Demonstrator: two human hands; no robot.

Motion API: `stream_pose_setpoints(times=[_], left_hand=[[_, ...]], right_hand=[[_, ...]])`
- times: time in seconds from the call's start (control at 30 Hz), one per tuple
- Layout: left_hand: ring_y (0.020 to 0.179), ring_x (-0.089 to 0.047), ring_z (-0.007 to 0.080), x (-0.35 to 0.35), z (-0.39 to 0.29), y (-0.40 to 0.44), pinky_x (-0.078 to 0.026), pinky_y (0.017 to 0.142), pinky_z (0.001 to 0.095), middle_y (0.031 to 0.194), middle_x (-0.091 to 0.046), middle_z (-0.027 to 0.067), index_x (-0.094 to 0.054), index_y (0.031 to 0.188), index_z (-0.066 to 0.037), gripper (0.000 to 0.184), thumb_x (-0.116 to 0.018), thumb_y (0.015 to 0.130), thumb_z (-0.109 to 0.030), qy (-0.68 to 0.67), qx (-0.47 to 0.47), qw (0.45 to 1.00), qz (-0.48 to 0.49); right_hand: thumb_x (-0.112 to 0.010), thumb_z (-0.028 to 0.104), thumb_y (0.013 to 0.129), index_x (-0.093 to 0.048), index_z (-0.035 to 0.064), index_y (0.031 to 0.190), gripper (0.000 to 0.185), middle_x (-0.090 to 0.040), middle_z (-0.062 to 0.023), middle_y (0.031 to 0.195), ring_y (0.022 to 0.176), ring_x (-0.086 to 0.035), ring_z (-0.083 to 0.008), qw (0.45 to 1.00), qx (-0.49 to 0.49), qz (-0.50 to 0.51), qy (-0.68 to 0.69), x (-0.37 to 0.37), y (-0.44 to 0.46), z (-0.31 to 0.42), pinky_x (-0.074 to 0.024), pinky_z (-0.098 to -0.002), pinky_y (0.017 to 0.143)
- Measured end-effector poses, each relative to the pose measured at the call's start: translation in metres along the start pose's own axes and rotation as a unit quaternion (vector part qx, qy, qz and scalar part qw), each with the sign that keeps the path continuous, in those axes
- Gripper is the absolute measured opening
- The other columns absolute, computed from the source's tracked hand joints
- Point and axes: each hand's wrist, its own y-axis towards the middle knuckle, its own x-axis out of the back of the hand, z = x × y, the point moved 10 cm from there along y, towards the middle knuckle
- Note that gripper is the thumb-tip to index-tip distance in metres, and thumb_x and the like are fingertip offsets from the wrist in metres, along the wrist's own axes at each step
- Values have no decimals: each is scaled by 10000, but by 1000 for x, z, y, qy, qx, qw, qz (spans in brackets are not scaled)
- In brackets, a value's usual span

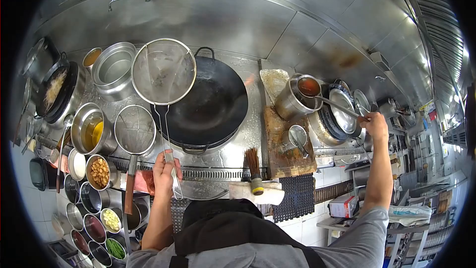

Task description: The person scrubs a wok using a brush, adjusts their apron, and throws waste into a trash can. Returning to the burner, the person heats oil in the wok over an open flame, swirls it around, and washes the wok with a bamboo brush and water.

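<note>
Our left grip [162, 172] pinches the strainer [163, 72] by its handle over the wok [215, 106]: likely light, stiff, best held there. Our right grip [377, 126] clasps the ladle [339, 107] at the pot [288, 104], probably liquid-heavy.

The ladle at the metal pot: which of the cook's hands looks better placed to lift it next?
Right hand, probably: it grips the ladle by its handle. The left hand is occupied, holding the larger strainer, farther from the metal pot.
</note>
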Motion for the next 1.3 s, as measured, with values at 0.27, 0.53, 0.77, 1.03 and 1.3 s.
stream_pose_setpoints(times=[0.27, 0.53, 0.77, 1.03, 1.3], left_hand=[[449, -497, 147, 14, -10, -1, -407, 383, 265, 737, -552, 87, -441, 1160, -30, 312, -408, 851, -5, -1, 21, 1000, -23], [459, -499, 143, 40, -19, -15, -402, 382, 256, 741, -548, 88, -421, 1170, -20, 306, -409, 864, -16, 5, -9, 999, -35], [443, -498, 144, 56, -21, -40, -396, 366, 253, 739, -553, 89, -432, 1141, -20, 282, -405, 861, -16, -36, -23, 998, -55], [434, -492, 137, 54, -16, -54, -404, 375, 253, 723, -550, 81, -445, 1126, -26, 274, -410, 855, -21, -18, -34, 997, -61], [451, -490, 148, -17, -5, -46, -410, 387, 261, 723, -550, 88, -439, 1133, -17, 290, -421, 844, -26, 36, -2, 999, -37]], right_hand=[[-719, 128, 624, -681, 14, 974, 370, -688, -144, 884, 833, -669, -243, 998, 32, 3, 61, 32, -44, 35, -489, -321, 754], [-703, 73, 663, -677, 25, 986, 327, -701, -105, 855, 772, -674, -177, 977, 121, 92, 153, -16, -79, 116, -497, -275, 706], [-687, 77, 676, -632, 78, 1001, 330, -642, -90, 835, 751, -626, -314, 932, 352, -84, 7, -40, -81, 212, -493, -398, 668], [-599, 21, 746, -578, 102, 1018, 284, -536, -133, 849, 790, -554, -320, 943, 184, -273, 46, -88, -51, 107, -438, -445, 655], [-651, 165, 667, -618, -2, 987, 362, -608, -180, 670, 634, -606, -270, 919, 39, 133, 369, -215, -121, 97, -468, -367, 618]])
